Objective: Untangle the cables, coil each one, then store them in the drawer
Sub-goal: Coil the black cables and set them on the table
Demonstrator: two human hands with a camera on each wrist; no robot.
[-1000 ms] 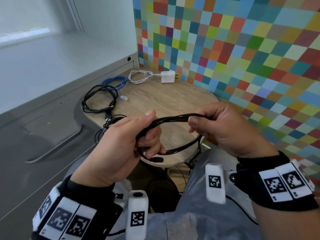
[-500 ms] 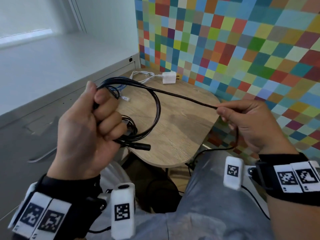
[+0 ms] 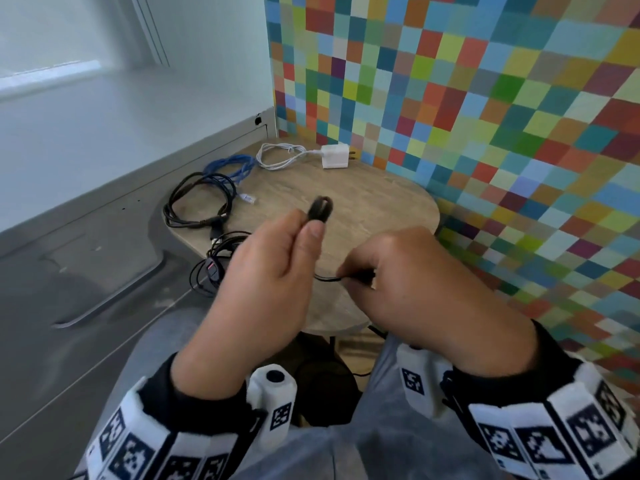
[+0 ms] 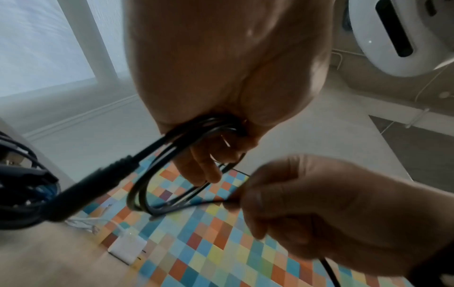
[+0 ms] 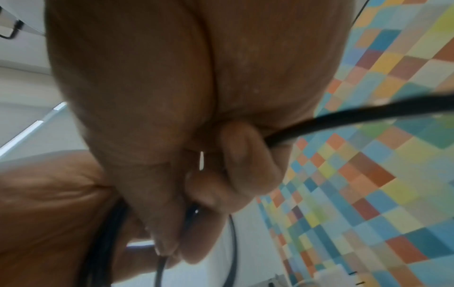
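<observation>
My left hand (image 3: pixel 301 230) grips a coil of black cable (image 3: pixel 320 207) above the small wooden table (image 3: pixel 381 209); the top of the loops sticks out above thumb and forefinger. In the left wrist view the black cable (image 4: pixel 147 194) hangs as several loops under my left hand (image 4: pixel 216 147), its thick plug end pointing down left. My right hand (image 3: pixel 356 275) pinches the free run of the same cable just right of the left hand. The black cable (image 5: pixel 343 120) runs out of my right hand (image 5: pixel 236 174) toward the right.
A coiled black cable (image 3: pixel 194 206), a blue network cable (image 3: pixel 232 171) and a white charger with its cord (image 3: pixel 334 155) lie on the far table half. Thin black wires (image 3: pixel 214 268) hang off its left edge by a grey cabinet (image 3: pixel 86 271). A checkered wall (image 3: pixel 485 116) stands right.
The left hand has dropped from high on the left to the table's middle, with the loops now bunched tight. The right hand has slid in along the cable to just beside it.
</observation>
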